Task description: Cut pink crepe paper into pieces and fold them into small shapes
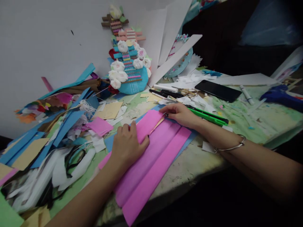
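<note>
Bright pink paper [148,186] lies slantwise at the table's front edge, with several lengthwise folds. A strip along its left side is folded over a beige piece [159,124], whose edge peeks out. My left hand [126,142] is closed on this folded strip, fingers bent on top and thumb along its open edge. At the strip's far end, my right hand [177,114] pinches the corner between thumb and fingers. Under the pink paper, a blue sheet [187,145] shows at the sides. A green utility knife [208,116] lies just beyond my right wrist.
Paper guitars with white flowers [132,75] lean on the wall. Scissors [189,92], a black phone [217,90], a marker [246,94] and a blue glue gun [284,97] lie at the back right. Paper scraps and blue strips [68,126] are heaped on the left.
</note>
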Tool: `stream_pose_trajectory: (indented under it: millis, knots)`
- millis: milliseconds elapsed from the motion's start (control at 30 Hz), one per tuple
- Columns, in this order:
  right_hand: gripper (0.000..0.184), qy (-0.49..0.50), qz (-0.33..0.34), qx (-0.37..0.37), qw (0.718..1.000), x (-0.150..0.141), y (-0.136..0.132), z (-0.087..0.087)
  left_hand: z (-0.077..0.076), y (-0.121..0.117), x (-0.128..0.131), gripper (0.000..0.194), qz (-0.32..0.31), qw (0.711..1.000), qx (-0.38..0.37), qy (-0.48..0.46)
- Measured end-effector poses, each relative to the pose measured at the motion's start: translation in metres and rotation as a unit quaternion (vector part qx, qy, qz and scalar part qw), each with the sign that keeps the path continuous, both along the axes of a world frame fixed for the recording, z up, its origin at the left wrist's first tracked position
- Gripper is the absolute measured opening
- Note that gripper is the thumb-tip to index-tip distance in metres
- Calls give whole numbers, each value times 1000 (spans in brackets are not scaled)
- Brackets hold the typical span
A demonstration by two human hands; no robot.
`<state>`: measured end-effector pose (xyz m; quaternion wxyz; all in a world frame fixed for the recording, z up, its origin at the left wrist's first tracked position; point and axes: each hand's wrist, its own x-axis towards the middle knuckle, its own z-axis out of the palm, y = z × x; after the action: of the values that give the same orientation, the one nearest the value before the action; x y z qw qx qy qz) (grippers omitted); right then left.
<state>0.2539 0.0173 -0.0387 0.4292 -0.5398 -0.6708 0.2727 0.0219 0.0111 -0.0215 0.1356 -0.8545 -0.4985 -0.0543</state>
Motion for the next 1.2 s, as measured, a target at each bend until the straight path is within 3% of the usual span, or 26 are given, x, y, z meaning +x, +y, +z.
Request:
stream_pose_trajectory:
  millis: [367,633,767,1033,1200]
  knots:
    - [47,22,-2,1,1000,-2,0,-2,-1,2,-1,64,2,1000,-7,-12]
    - [40,70,8,-11,997,-5,0,-2,-1,1,0,64,-3,1000,-11,-14]
    - [37,85,0,-10,996,-5,1,-3,-1,3,-4,63,-35,999,-24,-13]
    - [35,103,-24,2,994,-6,5,-8,14,16,-32,71,-133,972,-186,-56]
    - [35,123,-37,-15,992,-4,6,-8,19,24,-42,73,-161,959,-219,-75]
